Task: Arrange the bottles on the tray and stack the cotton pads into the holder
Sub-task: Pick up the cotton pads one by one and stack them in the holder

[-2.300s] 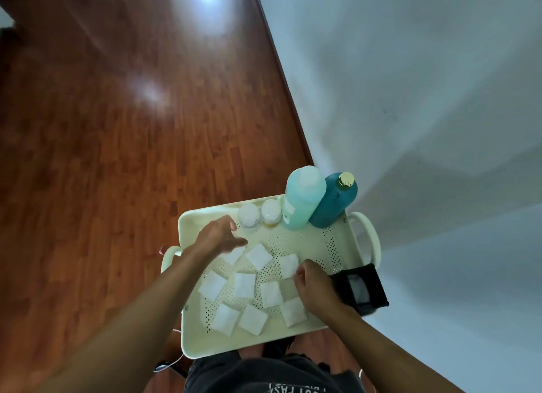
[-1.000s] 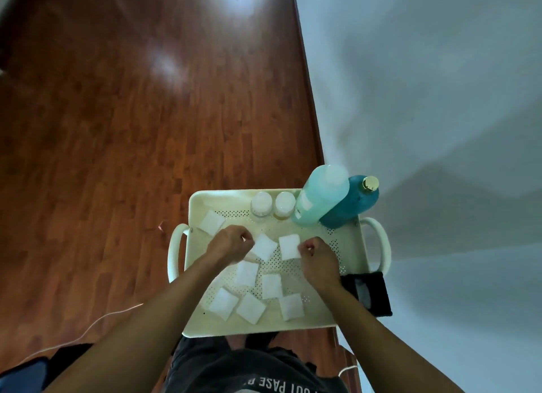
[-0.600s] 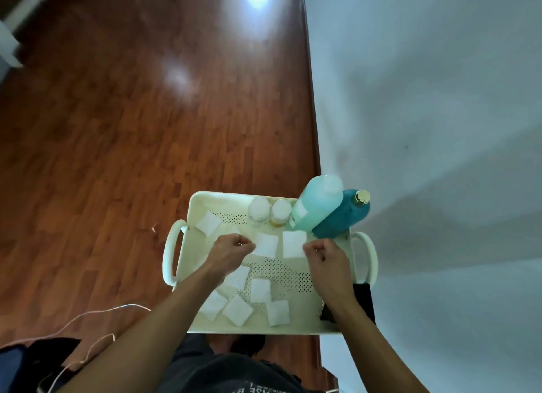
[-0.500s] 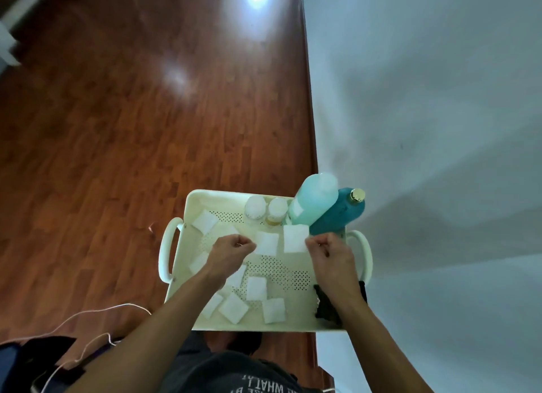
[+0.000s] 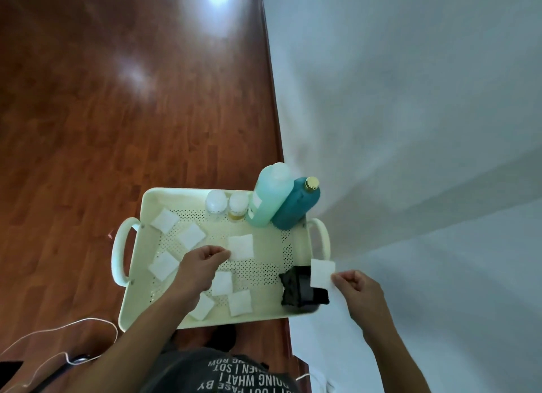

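A cream perforated tray (image 5: 181,195) with two handles lies on the wooden floor. Along its far edge stand two small white-capped jars (image 5: 216,202), a pale green bottle (image 5: 269,197) and a teal bottle (image 5: 296,208). Several square white cotton pads (image 5: 164,220) lie scattered on the tray. My left hand (image 5: 199,268) pinches the edge of one cotton pad (image 5: 241,246) in the tray's middle. My right hand (image 5: 356,287) holds another cotton pad (image 5: 321,274) just above the black holder (image 5: 302,291) at the tray's near right corner.
A white wall (image 5: 410,128) runs close along the tray's right side. A white cable (image 5: 58,334) trails over the floor at the lower left. My knees and dark shirt fill the bottom of the view.
My right hand lifted a pad off the tray's middle and carried it right, over the black holder. My left hand stayed near the middle, now pinching the neighbouring pad.
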`<action>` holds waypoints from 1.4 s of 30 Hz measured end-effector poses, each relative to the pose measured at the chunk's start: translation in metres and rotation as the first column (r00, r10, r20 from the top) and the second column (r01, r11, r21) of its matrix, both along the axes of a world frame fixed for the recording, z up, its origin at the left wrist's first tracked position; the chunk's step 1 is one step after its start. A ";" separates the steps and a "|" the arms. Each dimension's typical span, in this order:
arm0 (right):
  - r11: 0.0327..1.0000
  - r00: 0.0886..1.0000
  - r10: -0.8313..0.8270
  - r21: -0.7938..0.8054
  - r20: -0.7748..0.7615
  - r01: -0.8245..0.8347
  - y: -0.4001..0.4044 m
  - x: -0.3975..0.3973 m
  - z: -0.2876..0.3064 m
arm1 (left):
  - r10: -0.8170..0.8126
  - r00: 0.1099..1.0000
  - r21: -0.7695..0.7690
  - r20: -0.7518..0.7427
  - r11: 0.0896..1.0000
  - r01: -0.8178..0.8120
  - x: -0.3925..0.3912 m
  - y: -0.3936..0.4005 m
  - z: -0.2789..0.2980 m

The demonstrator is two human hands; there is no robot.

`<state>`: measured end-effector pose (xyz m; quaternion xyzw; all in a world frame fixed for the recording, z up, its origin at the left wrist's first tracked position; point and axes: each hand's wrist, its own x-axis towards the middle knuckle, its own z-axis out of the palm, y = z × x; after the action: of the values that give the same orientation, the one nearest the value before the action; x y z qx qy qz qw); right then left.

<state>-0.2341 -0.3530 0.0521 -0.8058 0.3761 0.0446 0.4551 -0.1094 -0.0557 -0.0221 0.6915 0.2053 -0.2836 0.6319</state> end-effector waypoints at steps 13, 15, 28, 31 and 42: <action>0.891 0.955 0.243 -0.351 -0.170 -0.289 0.037 -0.003 -0.012 | -0.080 0.997 -0.015 0.011 0.997 0.080 -0.014 -0.013 0.010; 0.874 0.948 0.257 -0.374 -0.186 -0.310 0.041 -0.001 -0.012 | -0.084 0.996 -0.019 0.013 0.996 0.085 -0.015 -0.013 0.013; 0.667 0.838 0.366 -0.514 -0.405 -0.540 0.037 0.007 -0.013 | -0.091 0.996 -0.024 0.003 0.996 0.091 -0.022 -0.022 0.014; 0.650 0.859 0.363 -0.562 -0.361 -0.511 0.034 0.005 -0.010 | -0.107 0.994 -0.040 0.016 0.993 0.108 -0.024 -0.028 0.015; 0.968 0.967 0.250 -0.043 0.041 -0.248 0.038 0.010 0.014 | -0.196 0.981 -0.090 0.014 0.976 0.196 -0.029 -0.054 0.036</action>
<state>-0.2241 -0.3146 0.0657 -0.8558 0.2623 0.0759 0.4394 -0.1383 -0.1098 0.0140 0.6797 0.1215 -0.3518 0.6320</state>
